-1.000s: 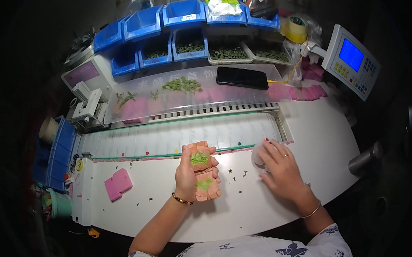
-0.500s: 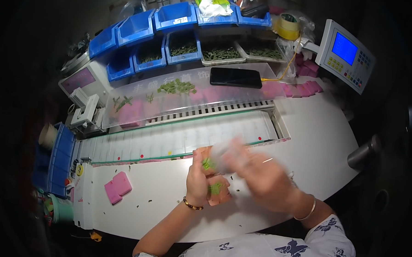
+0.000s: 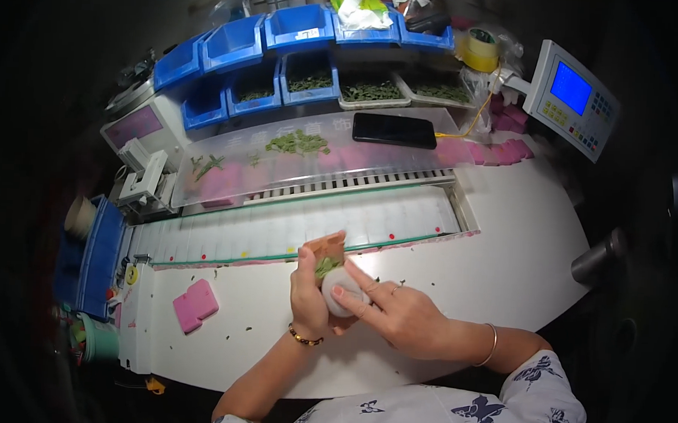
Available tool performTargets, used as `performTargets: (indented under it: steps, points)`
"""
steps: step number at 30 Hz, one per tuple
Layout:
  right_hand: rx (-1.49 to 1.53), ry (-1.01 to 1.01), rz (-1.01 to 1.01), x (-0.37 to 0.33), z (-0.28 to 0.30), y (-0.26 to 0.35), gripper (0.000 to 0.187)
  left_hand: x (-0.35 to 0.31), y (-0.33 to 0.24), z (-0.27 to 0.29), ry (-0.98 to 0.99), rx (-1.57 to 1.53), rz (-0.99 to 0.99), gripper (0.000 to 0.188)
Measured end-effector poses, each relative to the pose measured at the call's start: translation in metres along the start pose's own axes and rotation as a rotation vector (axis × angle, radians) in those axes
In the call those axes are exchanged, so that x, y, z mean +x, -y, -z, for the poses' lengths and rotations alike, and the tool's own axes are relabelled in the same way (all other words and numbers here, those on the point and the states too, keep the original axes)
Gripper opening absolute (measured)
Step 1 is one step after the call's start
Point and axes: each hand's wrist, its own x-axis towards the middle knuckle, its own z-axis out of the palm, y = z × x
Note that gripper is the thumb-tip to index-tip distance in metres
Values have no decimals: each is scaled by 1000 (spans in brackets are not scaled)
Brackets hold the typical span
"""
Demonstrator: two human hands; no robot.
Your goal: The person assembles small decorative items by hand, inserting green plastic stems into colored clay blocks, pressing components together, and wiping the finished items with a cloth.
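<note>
My left hand [image 3: 308, 299] is closed around an orange-brown block [image 3: 325, 246], possibly a rubber mould, tilted above the white worktop. Light green material [image 3: 326, 268] lies on the block's upper face. A round, pale grey-white disc-like thing [image 3: 337, 278] covers the block's lower part. My right hand [image 3: 410, 317] holds it there, with two fingertips laid over it and the other fingers curled. What lies beneath the disc is hidden. On the worktop left of my hands rests a pink notched block [image 3: 196, 306].
A moving-belt-like white strip [image 3: 316, 225] with small coloured dots runs behind my hands. Beyond it, a clear sheet carries green pieces [image 3: 298, 142] and a black phone [image 3: 394, 131]. Blue bins [image 3: 233, 42] stand at the back. A control panel [image 3: 572, 99] is at the right.
My right hand has come down and left, bringing the round thing onto the block. My left hand has shifted slightly left and turned the block. The white strip's dots have moved right.
</note>
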Motion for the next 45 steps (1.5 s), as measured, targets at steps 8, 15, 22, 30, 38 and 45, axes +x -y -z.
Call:
performTargets:
  steps: [8,15,22,30,38,45]
  points:
    - [143,-104,-30,8,29,-2,68,-2,10,27,-85,122,-380,62]
    - [98,208,2,-19,-3,1,69,8,5,26,-96,136,-542,67]
    - [-54,169,-289,-45,19,-37,71,12,-24,54,-393,-142,-89,58]
    - [-212,151,-322,-35,19,-36,57,-5,-8,26,-35,9,22,50]
    - [762,-161,-406,19,-7,-16,30,-27,11,10,-13,209,-170,39]
    - [699,-247,-291,21,-20,-19,22,-29,7,25,56,293,-242,35]
